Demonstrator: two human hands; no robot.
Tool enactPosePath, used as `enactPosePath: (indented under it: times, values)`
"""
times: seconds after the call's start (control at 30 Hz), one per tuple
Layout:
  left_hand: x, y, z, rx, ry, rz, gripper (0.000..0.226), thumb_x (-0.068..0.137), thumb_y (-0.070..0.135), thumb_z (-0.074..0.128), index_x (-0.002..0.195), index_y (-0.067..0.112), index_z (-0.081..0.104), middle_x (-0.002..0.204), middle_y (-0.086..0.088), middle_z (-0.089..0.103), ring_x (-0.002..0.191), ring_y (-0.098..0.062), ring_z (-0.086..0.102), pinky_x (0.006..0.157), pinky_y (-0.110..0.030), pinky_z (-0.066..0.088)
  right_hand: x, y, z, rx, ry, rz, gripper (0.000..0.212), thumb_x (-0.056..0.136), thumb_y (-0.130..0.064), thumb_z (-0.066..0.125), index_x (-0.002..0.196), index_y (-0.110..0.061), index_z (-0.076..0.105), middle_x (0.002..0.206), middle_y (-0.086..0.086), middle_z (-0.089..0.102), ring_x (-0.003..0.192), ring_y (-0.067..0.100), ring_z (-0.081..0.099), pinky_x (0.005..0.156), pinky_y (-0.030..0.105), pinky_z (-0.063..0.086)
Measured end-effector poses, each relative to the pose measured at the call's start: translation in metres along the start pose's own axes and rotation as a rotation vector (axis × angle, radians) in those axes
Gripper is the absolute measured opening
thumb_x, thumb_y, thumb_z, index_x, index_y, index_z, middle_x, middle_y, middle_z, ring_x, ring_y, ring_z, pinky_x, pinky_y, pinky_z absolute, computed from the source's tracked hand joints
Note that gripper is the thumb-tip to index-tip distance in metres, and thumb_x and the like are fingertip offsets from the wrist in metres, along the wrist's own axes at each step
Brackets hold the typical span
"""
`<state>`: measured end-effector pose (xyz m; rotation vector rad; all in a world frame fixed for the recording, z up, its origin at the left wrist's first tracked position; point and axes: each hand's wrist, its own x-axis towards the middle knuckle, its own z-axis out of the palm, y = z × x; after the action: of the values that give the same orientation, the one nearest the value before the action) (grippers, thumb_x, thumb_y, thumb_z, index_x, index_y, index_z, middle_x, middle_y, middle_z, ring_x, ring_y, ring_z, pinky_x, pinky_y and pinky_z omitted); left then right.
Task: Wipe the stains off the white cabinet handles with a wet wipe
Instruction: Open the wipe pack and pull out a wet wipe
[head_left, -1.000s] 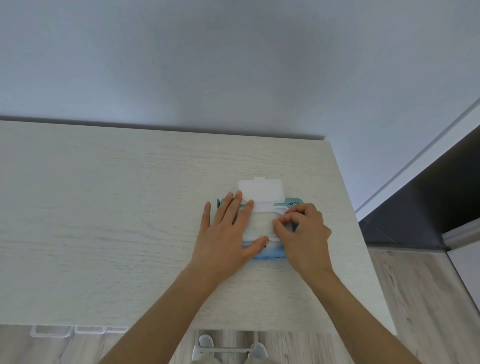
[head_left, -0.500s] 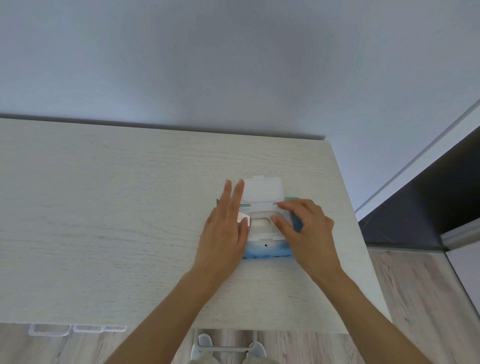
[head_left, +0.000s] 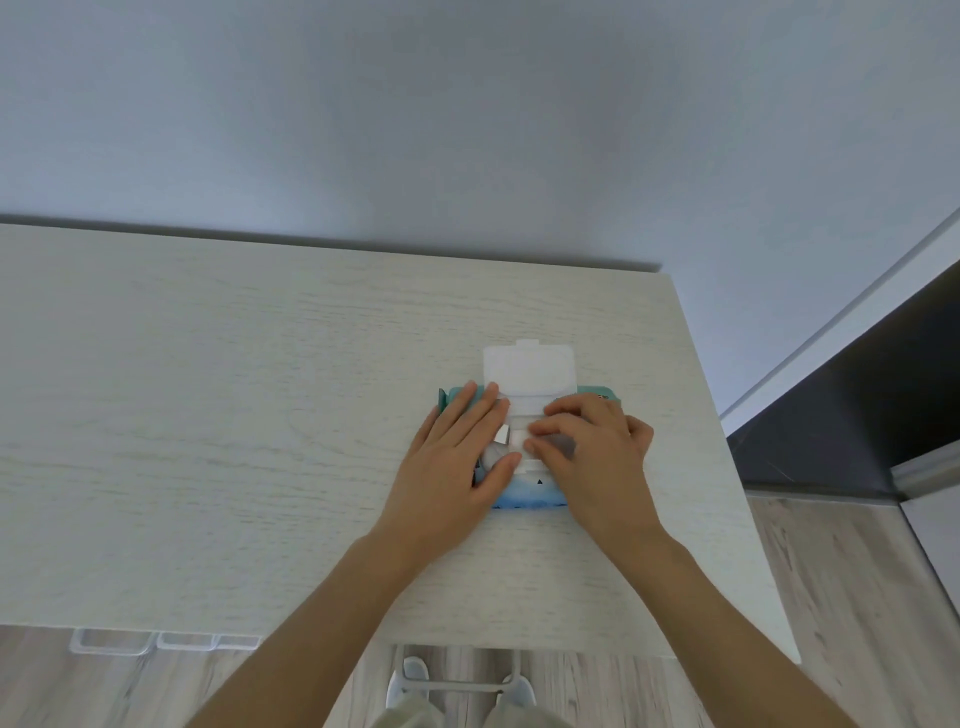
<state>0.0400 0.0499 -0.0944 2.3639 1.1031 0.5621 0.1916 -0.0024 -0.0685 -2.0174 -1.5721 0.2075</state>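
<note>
A teal and blue wet wipe pack (head_left: 524, 500) lies on the pale wood-grain cabinet top (head_left: 234, 415), its white lid (head_left: 529, 370) flipped open toward the wall. My left hand (head_left: 457, 462) rests flat on the pack's left half with straight fingers, and a small peeled seal flap (head_left: 503, 434) stands beside its index finger. My right hand (head_left: 592, 452) covers the right half, its curled fingertips pinching the white wet wipe (head_left: 519, 441) at the opening. White cabinet handles (head_left: 111, 640) show below the front edge; another handle (head_left: 457, 682) is lower, near the middle.
The cabinet top ends at a right edge (head_left: 727, 493), beyond which lie wood-look floor (head_left: 857, 597) and a dark panel (head_left: 841, 415). A plain grey wall (head_left: 467, 130) stands behind. My feet (head_left: 415, 670) show under the front edge.
My right hand's fingers have moved left and curled over the pack's opening. My left hand has settled flatter on the pack's left side, with the seal flap peeled toward it.
</note>
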Motion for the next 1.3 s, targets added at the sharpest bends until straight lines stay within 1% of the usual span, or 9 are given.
enactPosePath:
  times: [0.13, 0.27, 0.47, 0.67, 0.77, 0.87, 1.1, 1.17, 1.3]
  values:
    - [0.001, 0.0, -0.002, -0.016, -0.009, -0.003, 0.058, 0.096, 0.042, 0.046, 0.147, 0.025, 0.023, 0.154, 0.016, 0.013, 0.143, 0.002, -0.002, 0.12, -0.028, 0.007, 0.006, -0.002, -0.002, -0.021, -0.047, -0.034, 0.003, 0.084, -0.02, 0.069, 0.083, -0.018, 0.071, 0.099, -0.007, 0.058, 0.099, 0.011, 0.048, 0.084, 0.021, 0.014]
    - [0.001, 0.001, -0.002, -0.011, -0.003, -0.009, 0.058, 0.096, 0.042, 0.047, 0.147, 0.024, 0.025, 0.152, 0.017, 0.011, 0.143, 0.003, -0.002, 0.12, -0.028, 0.005, 0.007, -0.003, 0.0, -0.1, -0.073, -0.096, 0.007, 0.086, -0.012, 0.065, 0.08, -0.011, 0.068, 0.1, 0.001, 0.056, 0.097, 0.019, 0.046, 0.081, 0.022, 0.015]
    - [0.001, 0.001, -0.003, 0.031, -0.014, -0.025, 0.06, 0.095, 0.049, 0.042, 0.148, 0.032, 0.019, 0.15, 0.024, 0.004, 0.14, 0.009, -0.009, 0.117, -0.022, -0.005, 0.008, 0.001, -0.001, -0.185, -0.119, -0.098, 0.006, 0.091, -0.013, 0.057, 0.086, -0.014, 0.059, 0.107, 0.005, 0.045, 0.101, 0.021, 0.035, 0.082, 0.023, 0.014]
    - [0.0, 0.001, -0.002, 0.029, -0.008, -0.009, 0.06, 0.095, 0.048, 0.044, 0.148, 0.027, 0.023, 0.151, 0.021, 0.007, 0.141, 0.007, -0.006, 0.118, -0.023, -0.003, 0.006, 0.003, -0.004, -0.084, -0.136, -0.077, 0.008, 0.088, -0.03, 0.063, 0.088, -0.022, 0.064, 0.106, -0.007, 0.041, 0.105, 0.01, 0.031, 0.086, 0.021, 0.013]
    - [0.0, 0.001, -0.002, 0.048, -0.014, -0.011, 0.061, 0.095, 0.049, 0.043, 0.148, 0.027, 0.023, 0.15, 0.022, 0.005, 0.141, 0.006, -0.007, 0.117, -0.022, -0.004, 0.008, -0.002, -0.001, -0.146, -0.167, -0.079, 0.011, 0.093, -0.027, 0.057, 0.086, -0.019, 0.06, 0.106, -0.003, 0.043, 0.103, 0.014, 0.033, 0.085, 0.023, 0.015]
    - [0.001, 0.002, -0.003, 0.094, -0.017, -0.026, 0.062, 0.094, 0.053, 0.039, 0.148, 0.03, 0.021, 0.152, 0.021, 0.006, 0.142, 0.005, -0.006, 0.117, -0.024, -0.006, 0.008, -0.004, -0.003, -0.077, -0.16, -0.034, 0.012, 0.095, -0.023, 0.053, 0.083, -0.022, 0.05, 0.104, -0.004, 0.041, 0.101, 0.014, 0.032, 0.082, 0.022, 0.016]
    - [0.001, 0.005, -0.003, 0.064, -0.007, -0.037, 0.06, 0.095, 0.05, 0.042, 0.148, 0.029, 0.024, 0.154, 0.019, 0.01, 0.141, 0.005, -0.005, 0.116, -0.023, -0.004, 0.005, -0.005, -0.007, 0.024, -0.087, 0.003, 0.009, 0.088, -0.03, 0.062, 0.087, -0.022, 0.058, 0.095, -0.008, 0.048, 0.096, 0.011, 0.04, 0.078, 0.025, 0.019]
    - [0.001, 0.005, -0.003, 0.063, -0.011, -0.037, 0.06, 0.095, 0.049, 0.043, 0.148, 0.028, 0.024, 0.155, 0.018, 0.011, 0.14, 0.005, -0.006, 0.116, -0.022, -0.004, 0.004, -0.006, -0.007, 0.01, -0.099, -0.045, 0.01, 0.086, -0.03, 0.066, 0.089, -0.02, 0.064, 0.092, -0.007, 0.055, 0.089, 0.011, 0.046, 0.08, 0.028, 0.025]
    - [0.001, 0.005, -0.003, 0.079, -0.021, -0.046, 0.062, 0.095, 0.051, 0.04, 0.149, 0.03, 0.02, 0.155, 0.019, 0.009, 0.141, 0.005, -0.007, 0.117, -0.025, -0.004, 0.004, -0.009, -0.007, 0.118, -0.033, -0.08, 0.008, 0.085, -0.009, 0.067, 0.078, -0.011, 0.067, 0.076, -0.006, 0.061, 0.072, 0.007, 0.052, 0.078, 0.03, 0.042]
